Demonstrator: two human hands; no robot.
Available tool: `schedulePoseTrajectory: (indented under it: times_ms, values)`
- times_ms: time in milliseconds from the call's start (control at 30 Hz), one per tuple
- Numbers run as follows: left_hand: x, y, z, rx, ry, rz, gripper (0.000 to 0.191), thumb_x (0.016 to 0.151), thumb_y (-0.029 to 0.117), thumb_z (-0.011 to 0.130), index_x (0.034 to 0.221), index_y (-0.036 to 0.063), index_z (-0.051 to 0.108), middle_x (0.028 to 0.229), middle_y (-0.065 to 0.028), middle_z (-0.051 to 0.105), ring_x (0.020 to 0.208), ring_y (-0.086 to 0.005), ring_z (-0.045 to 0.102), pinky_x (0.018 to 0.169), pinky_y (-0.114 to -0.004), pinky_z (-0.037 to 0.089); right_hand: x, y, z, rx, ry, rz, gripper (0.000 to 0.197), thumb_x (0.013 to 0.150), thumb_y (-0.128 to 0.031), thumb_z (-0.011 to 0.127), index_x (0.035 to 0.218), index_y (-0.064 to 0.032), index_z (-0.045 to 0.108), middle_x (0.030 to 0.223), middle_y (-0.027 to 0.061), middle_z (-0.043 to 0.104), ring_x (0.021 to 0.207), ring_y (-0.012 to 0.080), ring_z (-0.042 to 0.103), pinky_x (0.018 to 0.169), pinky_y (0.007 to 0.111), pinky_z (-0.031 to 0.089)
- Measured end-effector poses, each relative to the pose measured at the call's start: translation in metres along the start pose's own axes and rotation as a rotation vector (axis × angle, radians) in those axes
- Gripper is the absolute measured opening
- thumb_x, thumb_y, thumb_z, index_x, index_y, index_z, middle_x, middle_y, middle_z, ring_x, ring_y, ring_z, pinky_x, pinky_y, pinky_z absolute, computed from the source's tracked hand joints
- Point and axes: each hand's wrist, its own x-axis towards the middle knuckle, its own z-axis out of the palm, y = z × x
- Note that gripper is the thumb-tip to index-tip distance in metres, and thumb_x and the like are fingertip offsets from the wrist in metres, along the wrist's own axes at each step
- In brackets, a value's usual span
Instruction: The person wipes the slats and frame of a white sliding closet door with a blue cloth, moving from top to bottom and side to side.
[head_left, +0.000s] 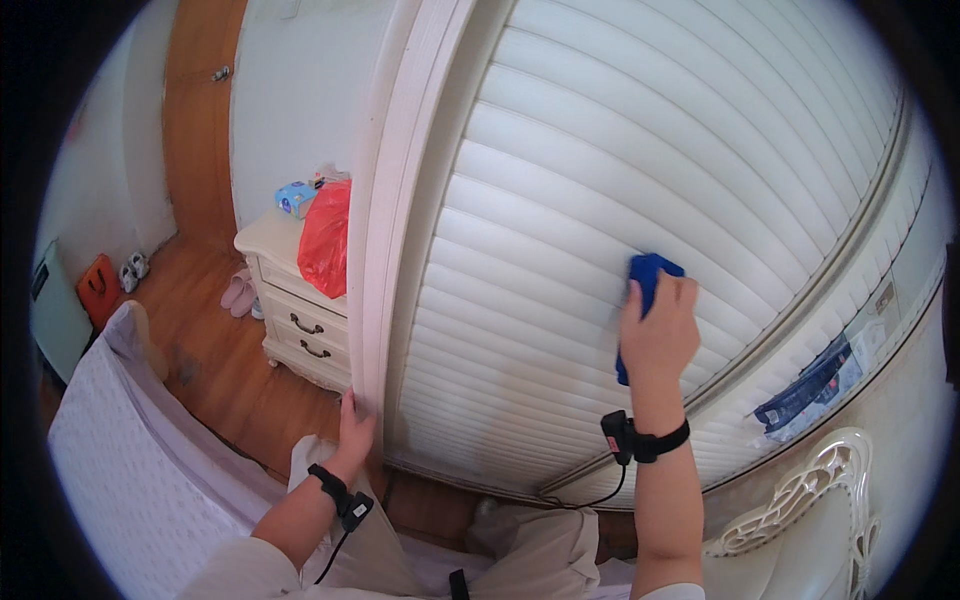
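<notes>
My right hand (661, 330) presses a dark blue cloth (646, 268) against the white louvered door (555, 225) of a wardrobe. Part of the cloth hangs below the palm, along the wrist. Low on the wardrobe's pale side post (379, 262), my left hand (355, 431) touches the edge; how its fingers are bent there is partly hidden. Both wrists wear a black strap with a small cabled device.
A cream chest of drawers (300, 319) beyond the post carries a red plastic bag (327, 240) and a blue tissue pack (295, 198). A bed (142, 480) lies at left, a carved headboard (795, 517) at lower right. Packages (806, 386) show behind the right door panel.
</notes>
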Motion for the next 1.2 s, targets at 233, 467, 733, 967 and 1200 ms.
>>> schedulePoseTrajectory:
  times_ms: [233, 467, 733, 967, 1200]
  values:
    - [-0.003, 0.012, -0.003, -0.04, 0.025, -0.036, 0.059, 0.073, -0.006, 0.053, 0.129, 0.0029, 0.037, 0.121, -0.0124, 0.047, 0.116, -0.0233, 0.043, 0.101, -0.033, 0.032, 0.012, -0.081, 0.023, 0.165, -0.005, -0.235, 0.03, 0.075, -0.023, 0.067, 0.098, -0.0071, 0.055, 0.092, 0.0083, 0.051, 0.07, 0.0247, 0.06, 0.052, 0.035, 0.05]
    - [-0.004, 0.02, -0.007, -0.002, -0.049, -0.013, 0.059, 0.072, -0.007, 0.052, 0.129, 0.003, 0.038, 0.119, -0.0127, 0.05, 0.114, -0.0236, 0.046, 0.1, -0.033, 0.034, 0.016, -0.135, 0.039, 0.343, -0.104, -0.442, 0.025, 0.075, -0.02, 0.064, 0.094, -0.0055, 0.055, 0.089, 0.0077, 0.051, 0.064, 0.023, 0.059, 0.051, 0.036, 0.05]
    - [-0.005, 0.013, -0.012, 0.106, -0.053, 0.008, 0.064, 0.073, -0.004, 0.052, 0.133, 0.0011, 0.034, 0.124, -0.0144, 0.048, 0.119, -0.0245, 0.043, 0.102, -0.032, 0.033, 0.006, -0.144, 0.048, 0.454, -0.183, -0.49, 0.029, 0.075, -0.021, 0.068, 0.098, -0.007, 0.059, 0.104, 0.0046, 0.055, 0.07, 0.0219, 0.061, 0.054, 0.034, 0.051]
    - [-0.003, -0.003, -0.021, 0.022, -0.08, 0.028, 0.066, 0.072, -0.004, 0.053, 0.135, 0.0017, 0.032, 0.127, -0.0132, 0.046, 0.121, -0.0231, 0.042, 0.102, -0.032, 0.032, 0.002, -0.115, 0.038, 0.49, -0.232, -0.416, 0.03, 0.077, -0.025, 0.066, 0.102, -0.0104, 0.059, 0.112, 0.0025, 0.056, 0.072, 0.0213, 0.061, 0.057, 0.034, 0.052]
    - [-0.003, -0.003, -0.016, 0.086, -0.073, 0.025, 0.072, 0.072, -0.005, 0.055, 0.138, 0.0017, 0.026, 0.129, -0.0124, 0.042, 0.122, -0.023, 0.039, 0.103, -0.032, 0.03, -0.01, -0.046, 0.029, 0.48, -0.142, -0.347, 0.03, 0.076, -0.024, 0.067, 0.103, -0.0128, 0.062, 0.112, 0.001, 0.06, 0.072, 0.022, 0.062, 0.058, 0.033, 0.051]
